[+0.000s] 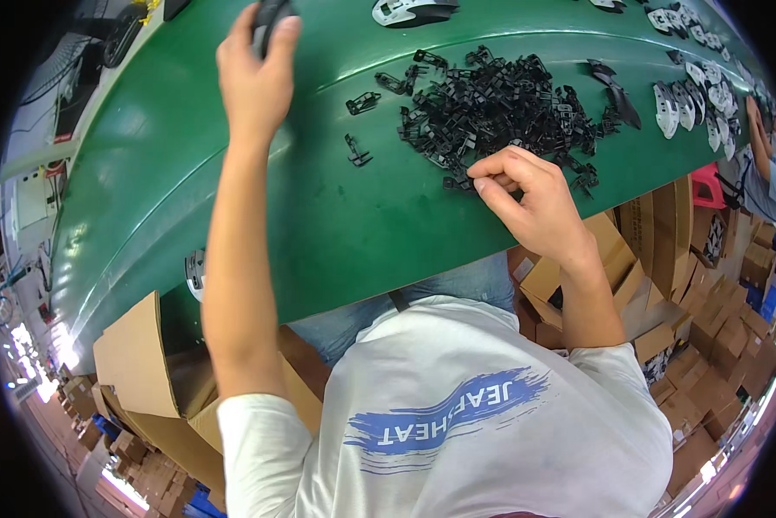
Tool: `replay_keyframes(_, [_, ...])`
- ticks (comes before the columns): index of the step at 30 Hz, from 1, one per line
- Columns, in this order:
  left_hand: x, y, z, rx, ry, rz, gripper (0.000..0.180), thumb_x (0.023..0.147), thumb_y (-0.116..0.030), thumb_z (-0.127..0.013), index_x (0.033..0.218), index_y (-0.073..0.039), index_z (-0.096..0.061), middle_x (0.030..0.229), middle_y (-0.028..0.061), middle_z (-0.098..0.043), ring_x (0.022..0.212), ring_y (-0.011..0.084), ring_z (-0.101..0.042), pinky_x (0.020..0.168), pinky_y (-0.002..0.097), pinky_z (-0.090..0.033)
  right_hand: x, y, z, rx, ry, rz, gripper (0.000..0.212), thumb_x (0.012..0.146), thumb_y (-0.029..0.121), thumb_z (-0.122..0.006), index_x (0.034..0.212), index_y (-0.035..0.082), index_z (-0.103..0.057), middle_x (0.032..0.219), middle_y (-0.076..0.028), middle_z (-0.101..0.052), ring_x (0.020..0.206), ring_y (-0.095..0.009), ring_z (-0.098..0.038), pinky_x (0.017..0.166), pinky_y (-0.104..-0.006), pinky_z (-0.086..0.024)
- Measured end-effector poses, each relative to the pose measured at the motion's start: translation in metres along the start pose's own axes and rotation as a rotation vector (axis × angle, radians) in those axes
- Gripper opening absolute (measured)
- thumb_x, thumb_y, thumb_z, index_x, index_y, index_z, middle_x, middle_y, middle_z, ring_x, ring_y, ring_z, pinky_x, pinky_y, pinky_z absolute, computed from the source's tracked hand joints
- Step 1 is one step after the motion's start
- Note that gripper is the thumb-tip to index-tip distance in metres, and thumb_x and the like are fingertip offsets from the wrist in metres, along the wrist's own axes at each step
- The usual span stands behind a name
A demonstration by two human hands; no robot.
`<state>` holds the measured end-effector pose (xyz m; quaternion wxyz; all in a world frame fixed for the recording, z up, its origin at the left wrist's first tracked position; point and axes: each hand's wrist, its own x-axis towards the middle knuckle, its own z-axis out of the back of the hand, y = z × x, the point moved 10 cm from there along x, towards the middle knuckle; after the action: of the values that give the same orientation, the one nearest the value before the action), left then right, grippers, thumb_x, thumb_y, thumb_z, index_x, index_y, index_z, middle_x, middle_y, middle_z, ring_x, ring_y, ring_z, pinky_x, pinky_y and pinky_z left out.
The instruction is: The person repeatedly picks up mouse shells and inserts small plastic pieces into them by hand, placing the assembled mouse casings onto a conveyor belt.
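Far out over the green table (362, 233), my left hand (258, 86) is closed around a smooth black mouse shell (271, 22), partly cut off by the picture's top edge. My right hand (530, 194) is pinched at the near edge of a heap of small black plastic clips (491, 108). A small black plastic clip (457, 183) shows at its fingertips. Several loose clips (364, 103) lie left of the heap. Beyond the heap sits a white and black mouse shell (414, 11).
Curved black shells (617, 95) lie right of the heap, with rows of white shells (681, 108) farther right. An open cardboard box (137, 363) stands at the table's near left, another (608, 250) at the near right. Another person's arm (759, 142) shows at the far right.
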<state>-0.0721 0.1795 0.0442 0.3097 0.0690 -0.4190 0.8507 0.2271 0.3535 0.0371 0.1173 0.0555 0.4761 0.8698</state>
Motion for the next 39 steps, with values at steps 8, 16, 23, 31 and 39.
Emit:
replay_keyframes(8, [-0.196,-0.051,0.039,-0.587,-0.162,0.344,0.070,0.114,-0.042,-0.060,0.162,0.005,-0.043,0.156,0.0148,-0.055,0.139,0.0229,-0.055,0.121,0.0382,-0.041,0.005,0.035,-0.009,-0.446,-0.058,0.386,0.026,0.088,0.001,-0.075,0.113,0.008,-0.078,0.099,-0.008,-0.075,0.088,-0.029,-0.074,0.079,-0.0406,-0.060])
replay_keyframes(16, [-0.287,-0.018,0.033,-0.856,-0.133,0.550,0.078,0.110,-0.049,-0.066,0.161,0.005,-0.042,0.151,0.0159,-0.058,0.138,0.0218,-0.056,0.120,0.0377,-0.042,0.011,0.055,-0.034,-0.508,-0.035,0.415,0.024,0.090,0.006,-0.077,0.114,0.010,-0.078,0.099,-0.006,-0.075,0.090,-0.026,-0.073,0.081,-0.0407,-0.057])
replay_keyframes(23, [-0.267,-0.004,0.035,-1.056,-0.055,0.782,0.061,0.115,-0.047,-0.055,0.153,0.000,-0.053,0.131,0.0067,-0.069,0.120,0.0136,-0.065,0.104,0.0316,-0.052,0.062,0.073,-0.101,-0.535,-0.051,0.380,0.020,0.094,0.025,-0.081,0.108,0.010,-0.077,0.091,-0.007,-0.070,0.081,-0.030,-0.073,0.073,-0.0416,-0.059])
replay_keyframes(31, [-0.276,-0.008,0.036,-1.303,-0.161,0.893,0.052,0.119,-0.047,-0.045,0.150,-0.007,-0.057,0.133,0.0040,-0.070,0.119,0.0146,-0.068,0.104,0.0347,-0.055,0.067,0.065,-0.115,-0.329,0.108,0.300,0.016,0.093,0.021,-0.082,0.099,0.009,-0.074,0.092,-0.007,-0.073,0.080,-0.030,-0.072,0.074,-0.0416,-0.058])
replay_keyframes(39, [-0.273,-0.017,0.030,-1.680,-0.118,1.039,0.057,0.118,-0.053,-0.036,0.145,-0.011,-0.066,0.134,0.0088,-0.074,0.119,0.0211,-0.072,0.101,0.0407,-0.058,0.018,0.145,-0.117,-0.020,0.189,0.677,0.016,0.087,0.007,-0.084,0.102,0.010,-0.079,0.097,-0.003,-0.075,0.082,-0.026,-0.072,0.073,-0.0388,-0.058])
